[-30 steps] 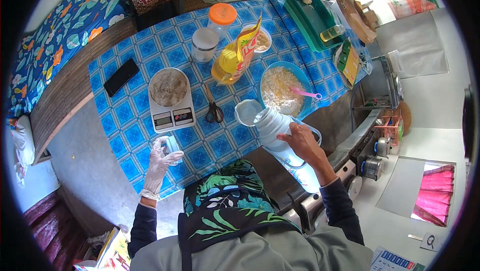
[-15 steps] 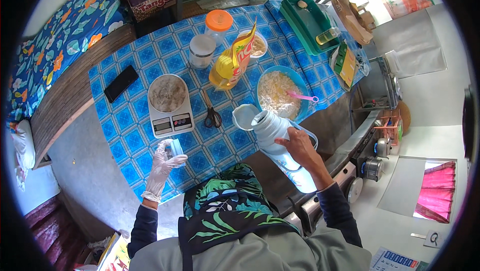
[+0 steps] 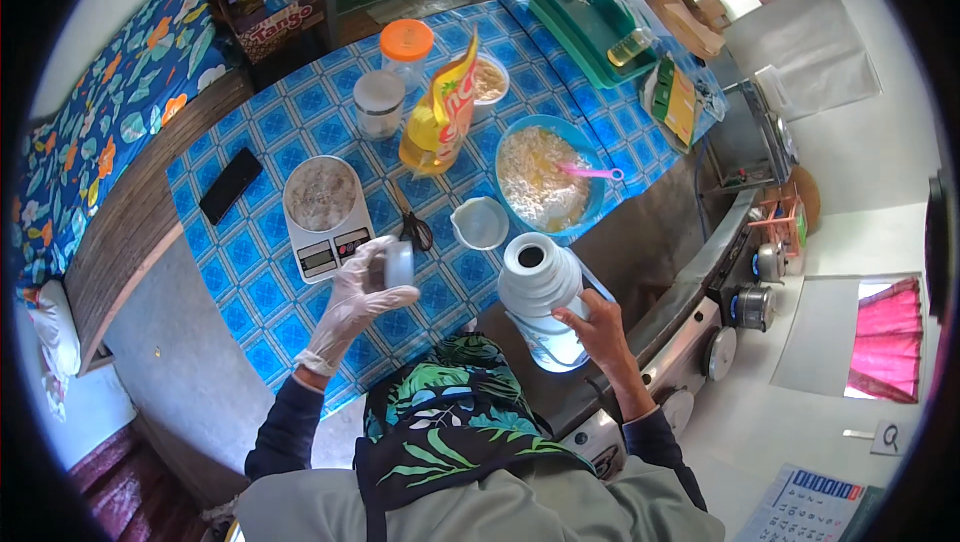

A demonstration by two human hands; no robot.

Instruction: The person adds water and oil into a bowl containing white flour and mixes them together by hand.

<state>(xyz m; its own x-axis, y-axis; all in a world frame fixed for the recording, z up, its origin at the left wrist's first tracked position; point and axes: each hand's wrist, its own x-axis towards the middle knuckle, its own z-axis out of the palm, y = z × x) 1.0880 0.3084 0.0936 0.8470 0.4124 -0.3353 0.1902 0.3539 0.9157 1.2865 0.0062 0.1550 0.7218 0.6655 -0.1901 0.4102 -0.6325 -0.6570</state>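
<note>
My right hand (image 3: 598, 330) is closed on the handle of a white vacuum flask (image 3: 540, 287), whose uncapped dark mouth faces up at the table's near edge. In my gloved left hand (image 3: 352, 304), a pale blue flask stopper (image 3: 399, 266) is pinched between thumb and fingers, over the table beside the kitchen scale (image 3: 318, 262). A small white cup (image 3: 480, 224) stands between the flask and a blue bowl (image 3: 603, 204). Floury mix with a yellowish patch fills the bowl, and a pink spoon (image 3: 590, 173) rests in it. Scissors (image 3: 418, 232) lie near the scale.
A bowl of whitish contents (image 3: 322, 194) sits on the scale, with a black phone (image 3: 231, 186) to its left. Behind stand a yellow oil pouch (image 3: 440, 127), two lidded jars (image 3: 379, 107) and a tub (image 3: 490, 80). A green tray (image 3: 570, 37) lies far right; a stove (image 3: 690, 342) is at right.
The flask, tilted toward the cup before, is now upright and lower. My left hand has moved right and forward with the stopper, toward the flask.
</note>
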